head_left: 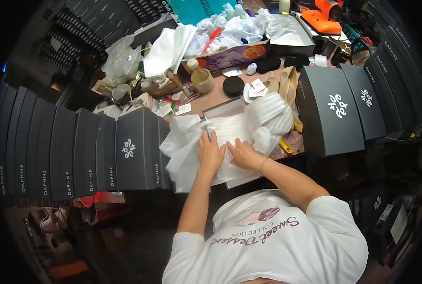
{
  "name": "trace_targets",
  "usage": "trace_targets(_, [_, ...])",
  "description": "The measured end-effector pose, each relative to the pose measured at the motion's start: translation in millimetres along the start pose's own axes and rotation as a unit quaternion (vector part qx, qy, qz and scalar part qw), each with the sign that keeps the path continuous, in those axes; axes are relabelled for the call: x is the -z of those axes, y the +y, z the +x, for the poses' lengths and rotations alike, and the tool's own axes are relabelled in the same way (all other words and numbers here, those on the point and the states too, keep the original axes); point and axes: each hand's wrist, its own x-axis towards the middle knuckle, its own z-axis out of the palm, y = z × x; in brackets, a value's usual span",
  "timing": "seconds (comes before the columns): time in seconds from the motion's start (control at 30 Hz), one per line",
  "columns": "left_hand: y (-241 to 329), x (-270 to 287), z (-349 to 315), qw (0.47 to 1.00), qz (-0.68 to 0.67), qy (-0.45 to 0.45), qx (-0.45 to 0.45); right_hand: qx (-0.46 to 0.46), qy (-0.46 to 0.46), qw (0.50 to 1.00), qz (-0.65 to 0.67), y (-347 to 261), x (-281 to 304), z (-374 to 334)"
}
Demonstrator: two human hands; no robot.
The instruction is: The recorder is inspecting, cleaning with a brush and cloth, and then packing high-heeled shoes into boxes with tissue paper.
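Note:
An open shoe box (224, 108) lies in front of me, lined with white wrapping paper (180, 149) that spills over its left side. A white padded sheet (230, 128) lies inside it. My left hand (211, 152) rests on the paper over the box, fingers stretched forward. Beside it, my right hand (244, 154) presses on the paper with its fingers spread. Neither hand grips anything that I can see. Against the box's right side sits a bundle of white foam wrap (270, 116); its contents are hidden. Beige shoes (287, 85) lie just behind that bundle.
Dark shoe boxes stand in rows at the left (137, 151) and right (331, 113). A yellow-handled tool (285, 146) lies near the table's front edge. Farther back are a tape roll (202, 80), a round black object (233, 86) and a carton (234, 59) of crumpled paper.

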Motion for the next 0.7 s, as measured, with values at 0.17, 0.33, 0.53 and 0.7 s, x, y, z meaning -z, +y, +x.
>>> trace_targets(0.17, [9, 6, -2, 0.999, -0.025, 0.031, -0.03, 0.025, 0.063, 0.994, -0.088, -5, 16, -15])
trace_targets(0.33, [-10, -10, -40, 0.983, -0.158, 0.007, 0.097, -0.027, 0.158, 0.983, -0.087, -11, 72, -43])
trace_targets(0.53, [16, 47, -25, 0.953, -0.272, -0.037, 0.128, -0.111, 0.25, 0.953, 0.127, 27, 77, -84])
trace_targets(0.7, [27, 24, -42, 0.838, -0.54, 0.01, 0.082, -0.094, 0.167, 0.826, 0.53, 20, 119, -116])
